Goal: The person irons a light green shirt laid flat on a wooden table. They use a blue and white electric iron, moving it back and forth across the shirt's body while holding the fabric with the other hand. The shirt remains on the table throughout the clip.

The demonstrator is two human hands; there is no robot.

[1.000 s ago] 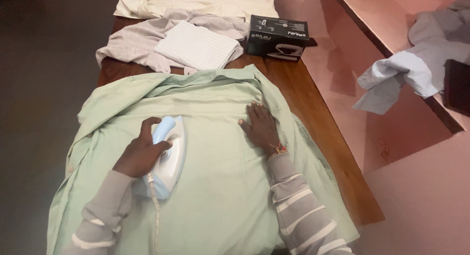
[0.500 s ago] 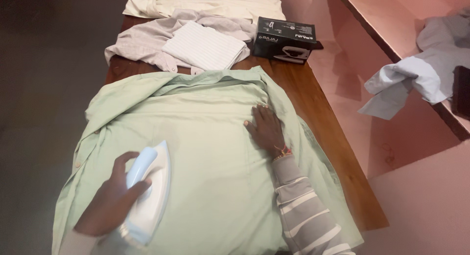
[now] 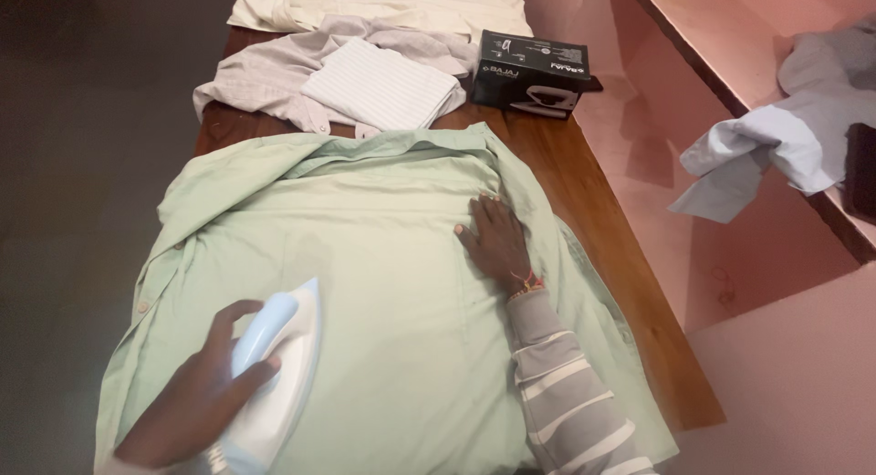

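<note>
Left hand (image 3: 205,384) has its fingers (image 3: 239,313) curled tight round the pale blue handle of a white iron (image 3: 274,384), lower left of the frame, soleplate flat down on the light green shirt (image 3: 365,283). Right hand (image 3: 497,242) is just right of the frame's middle, fingers spread wide and flat, gripping nothing, just pressing on the cloth. My guess is it's pinning the fabric taut so it doesn't bunch under the iron.

The shirt is spread out over the near end of a long brown wooden table (image 3: 584,183), collar toward the upper middle of the frame, edges hanging off both sides.

Further up the table: a folded white striped cloth (image 3: 379,87) sitting on a rumpled greyish garment (image 3: 260,73), a cream garment (image 3: 401,0) at the very top, and a black box (image 3: 534,72) just to the right of the pile.

Right side of the frame there's a pinkish ledge (image 3: 693,37) with a pale blue garment (image 3: 766,151) drooping over its edge. Floor on the left is dark, pinkish on the right. Pretty dim lighting overall.
</note>
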